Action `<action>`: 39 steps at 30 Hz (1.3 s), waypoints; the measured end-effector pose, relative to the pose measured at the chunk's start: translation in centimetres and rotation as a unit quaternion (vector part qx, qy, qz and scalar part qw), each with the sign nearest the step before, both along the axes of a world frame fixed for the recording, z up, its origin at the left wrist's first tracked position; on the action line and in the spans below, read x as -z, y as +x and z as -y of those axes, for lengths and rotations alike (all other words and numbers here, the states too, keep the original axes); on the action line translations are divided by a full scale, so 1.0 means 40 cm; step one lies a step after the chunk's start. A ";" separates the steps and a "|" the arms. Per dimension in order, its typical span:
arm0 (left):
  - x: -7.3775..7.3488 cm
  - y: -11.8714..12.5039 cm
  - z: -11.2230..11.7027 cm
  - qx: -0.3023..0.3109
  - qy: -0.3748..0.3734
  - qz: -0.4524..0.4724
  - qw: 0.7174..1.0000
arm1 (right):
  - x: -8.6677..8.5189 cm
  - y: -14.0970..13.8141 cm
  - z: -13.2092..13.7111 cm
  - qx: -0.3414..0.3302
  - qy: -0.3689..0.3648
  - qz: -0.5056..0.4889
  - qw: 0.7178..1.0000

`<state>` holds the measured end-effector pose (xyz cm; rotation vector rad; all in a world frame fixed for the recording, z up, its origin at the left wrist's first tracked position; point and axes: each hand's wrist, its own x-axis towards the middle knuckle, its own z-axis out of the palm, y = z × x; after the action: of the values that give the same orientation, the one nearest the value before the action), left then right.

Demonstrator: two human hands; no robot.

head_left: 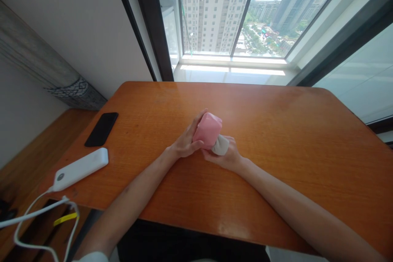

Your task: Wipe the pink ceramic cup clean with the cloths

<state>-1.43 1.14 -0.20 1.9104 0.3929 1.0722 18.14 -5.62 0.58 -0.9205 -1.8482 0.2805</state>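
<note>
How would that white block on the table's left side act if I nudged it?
The white block would probably slide rather than roll, since it lies flat. Its smooth-looking, clean-edged shell suggests it's stiff. The cable at its near end might tug.

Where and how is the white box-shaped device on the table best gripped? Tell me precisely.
Probably across its long sides, near the middle, from above: the white device lies flat, long and narrow, its upper-right end free, while a white cable meets its lower-left end.

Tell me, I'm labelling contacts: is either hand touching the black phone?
No, the black phone lies on the table, away from the left hand and right hand.
</note>
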 end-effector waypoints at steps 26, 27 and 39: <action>0.005 0.018 -0.003 -0.054 0.158 -0.013 0.986 | -0.049 0.024 -0.029 -0.194 -0.494 -0.454 0.716; 0.004 0.017 -0.001 -0.058 0.143 -0.006 0.988 | -0.052 0.021 -0.026 -0.197 -0.479 -0.436 0.736; -0.008 0.008 0.014 -0.049 0.000 0.027 0.998 | -0.040 0.032 -0.001 -0.123 -0.067 0.069 0.988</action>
<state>-1.12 0.56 0.11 1.8739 0.4591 1.1854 19.41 -5.59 2.17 -0.8190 -2.0947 0.5086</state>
